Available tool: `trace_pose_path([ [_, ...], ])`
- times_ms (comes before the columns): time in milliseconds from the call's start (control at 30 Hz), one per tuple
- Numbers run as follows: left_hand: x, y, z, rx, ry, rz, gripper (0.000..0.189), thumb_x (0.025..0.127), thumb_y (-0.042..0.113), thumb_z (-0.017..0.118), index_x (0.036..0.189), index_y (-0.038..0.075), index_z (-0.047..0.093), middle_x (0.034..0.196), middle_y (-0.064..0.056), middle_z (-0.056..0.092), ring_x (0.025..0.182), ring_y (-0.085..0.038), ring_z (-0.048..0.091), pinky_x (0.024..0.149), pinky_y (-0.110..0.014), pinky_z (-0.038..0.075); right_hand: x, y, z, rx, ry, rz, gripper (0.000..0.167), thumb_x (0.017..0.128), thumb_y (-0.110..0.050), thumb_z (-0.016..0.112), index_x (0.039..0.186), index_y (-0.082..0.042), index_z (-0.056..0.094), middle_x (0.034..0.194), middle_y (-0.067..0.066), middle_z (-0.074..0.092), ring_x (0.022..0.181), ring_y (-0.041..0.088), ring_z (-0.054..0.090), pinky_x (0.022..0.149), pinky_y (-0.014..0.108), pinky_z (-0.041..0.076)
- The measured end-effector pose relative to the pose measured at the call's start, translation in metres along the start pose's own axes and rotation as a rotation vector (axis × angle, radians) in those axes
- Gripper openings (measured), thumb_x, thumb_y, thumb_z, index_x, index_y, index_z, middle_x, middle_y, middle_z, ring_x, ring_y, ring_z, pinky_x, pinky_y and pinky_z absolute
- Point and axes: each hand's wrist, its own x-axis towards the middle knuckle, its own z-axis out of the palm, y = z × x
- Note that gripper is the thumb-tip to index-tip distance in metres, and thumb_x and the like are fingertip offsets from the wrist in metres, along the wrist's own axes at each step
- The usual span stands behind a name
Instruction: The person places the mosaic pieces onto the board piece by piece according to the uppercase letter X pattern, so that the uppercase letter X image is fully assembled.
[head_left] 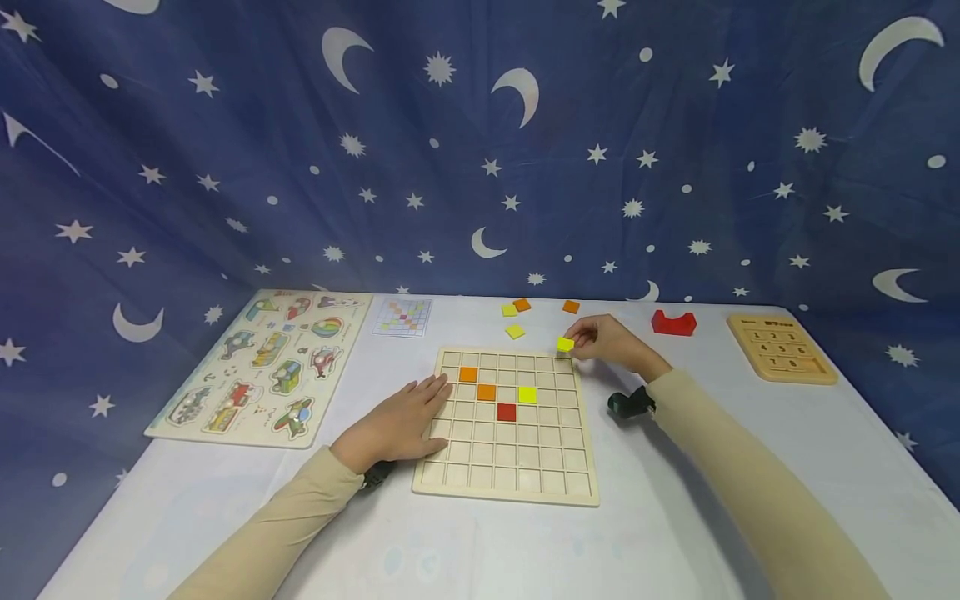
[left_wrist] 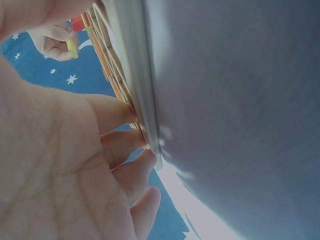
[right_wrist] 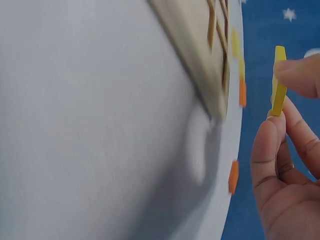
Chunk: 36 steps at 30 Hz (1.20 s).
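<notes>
A wooden grid board (head_left: 465, 477) lies on the table with two orange tiles, a red tile (head_left: 506, 412) and a yellow tile (head_left: 527, 395) in its cells. My right hand (head_left: 609, 340) pinches another yellow tile (right_wrist: 279, 82) between thumb and fingers, above the board's far right corner. At the board's left edge rests my left hand (head_left: 401, 421), its fingers extended and touching the rim, as the left wrist view (left_wrist: 55, 160) of that hand's palm also shows. Beyond the board lie loose yellow tiles (head_left: 514, 332) and orange tiles (head_left: 571, 307).
A printed pattern card (head_left: 403, 317) lies behind the board on the left, beside a picture puzzle board (head_left: 262, 367). To the right are a red block (head_left: 673, 323) with a curved notch and a wooden number puzzle (head_left: 783, 348). A starry blue curtain (head_left: 480, 150) hangs behind.
</notes>
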Motion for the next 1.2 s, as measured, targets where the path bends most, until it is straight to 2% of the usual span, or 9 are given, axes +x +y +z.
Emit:
trace_pose_path([
  [267,0.000,0.000,0.000,-0.004,-0.003,-0.001,0.078,0.091,0.041,0.055,0.147,-0.002,0.024,0.156,-0.019,0.020,0.145,-0.032,0.019,0.118,-0.048,0.021,-0.014,-0.015,0.017,0.028,-0.070,-0.050,0.028,0.075,-0.003,0.073,0.102,0.001,0.066,0.081,0.003,0.059,0.077,0.016,0.052,0.067,0.018,0.047],
  [533,-0.001,0.000,-0.001,-0.001,0.008,0.010,0.078,0.090,0.041,0.055,0.147,-0.003,0.025,0.155,-0.019,0.021,0.145,-0.033,0.020,0.117,-0.049,0.022,-0.016,-0.017,0.028,0.000,-0.123,-0.091,0.029,0.073,-0.005,0.077,0.099,0.003,0.066,0.077,0.004,0.059,0.072,0.014,0.051,0.063,0.017,0.047],
  [1200,-0.002,0.001,-0.002,-0.014,-0.003,0.000,0.078,0.091,0.041,0.054,0.147,-0.002,0.024,0.156,-0.018,0.020,0.145,-0.032,0.019,0.118,-0.047,0.020,-0.009,-0.013,0.032,-0.080,-0.173,-0.099,0.025,0.073,-0.006,0.078,0.095,0.000,0.069,0.076,0.003,0.060,0.071,0.013,0.050,0.064,0.019,0.046],
])
